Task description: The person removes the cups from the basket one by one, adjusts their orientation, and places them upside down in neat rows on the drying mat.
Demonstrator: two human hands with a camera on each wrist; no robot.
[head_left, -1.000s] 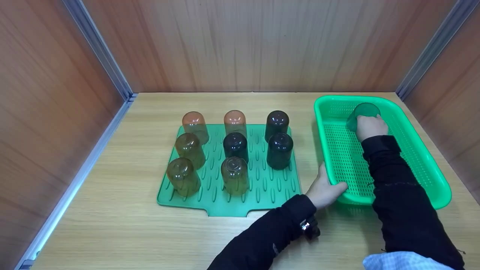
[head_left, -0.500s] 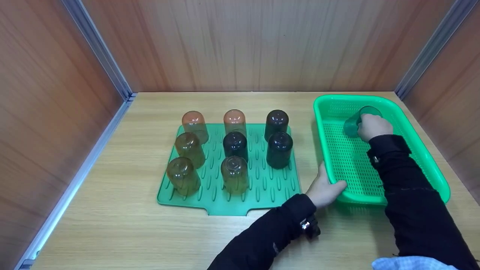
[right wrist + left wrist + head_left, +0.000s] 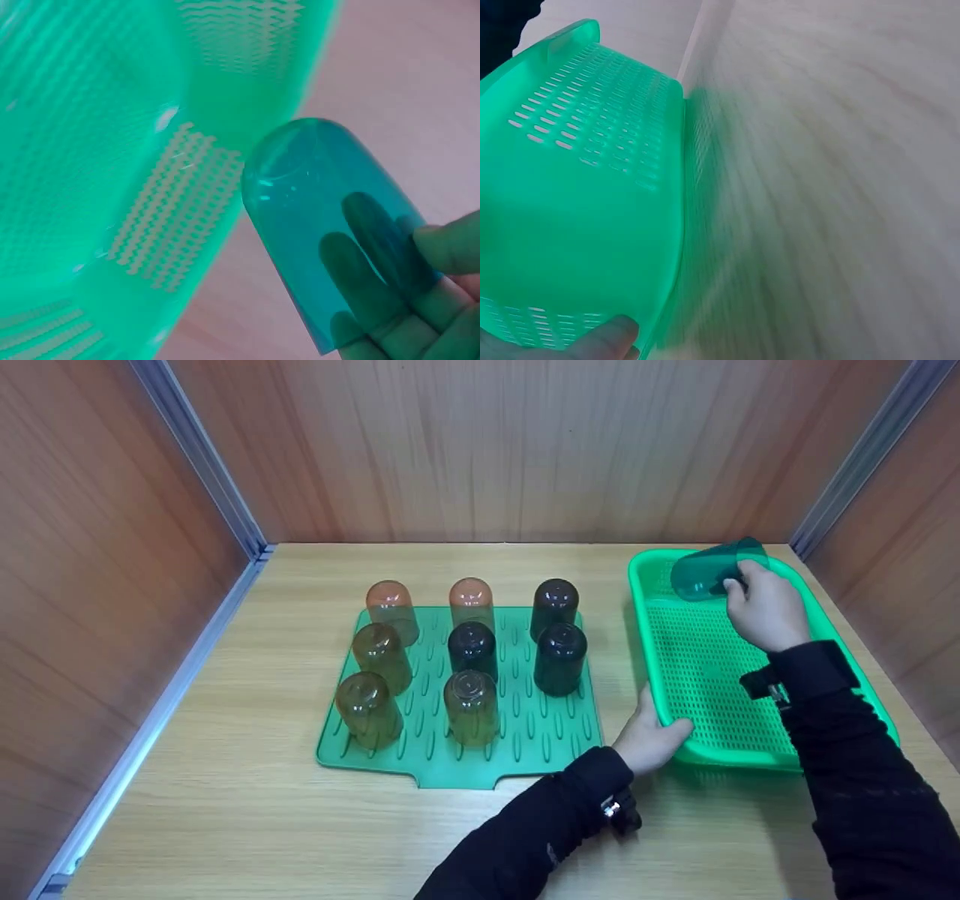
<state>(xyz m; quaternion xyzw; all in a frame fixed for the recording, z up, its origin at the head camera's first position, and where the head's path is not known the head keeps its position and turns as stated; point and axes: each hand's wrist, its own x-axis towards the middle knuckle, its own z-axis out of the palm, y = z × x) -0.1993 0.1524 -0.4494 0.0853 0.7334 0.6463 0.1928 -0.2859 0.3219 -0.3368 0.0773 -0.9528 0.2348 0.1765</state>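
Observation:
In the head view my right hand [image 3: 772,607] holds a clear teal cup [image 3: 709,572] over the back of the green basket [image 3: 686,690]. The cup lies tilted nearly sideways, its rounded bottom pointing left. Through its wall in the right wrist view, fingers [image 3: 360,277] show on the far side, with the thumb [image 3: 454,244] on the near side. My left hand [image 3: 651,739] grips the basket's near left corner, thumb over the rim and the other fingers mostly hidden outside. Perforated sides of the basket [image 3: 577,217] fill much of the left wrist view.
Left of the basket, a green ridged draining board [image 3: 525,750] bears several upside-down cups in rows: orange-tinted [image 3: 471,600], dark [image 3: 561,660] and amber [image 3: 367,712]. Wood-grain panels [image 3: 487,450] close off the table's back and both sides.
My right hand has lifted the teal cup from inside the basket up to its back rim, turning it onto its side. The left hand stays at the basket corner.

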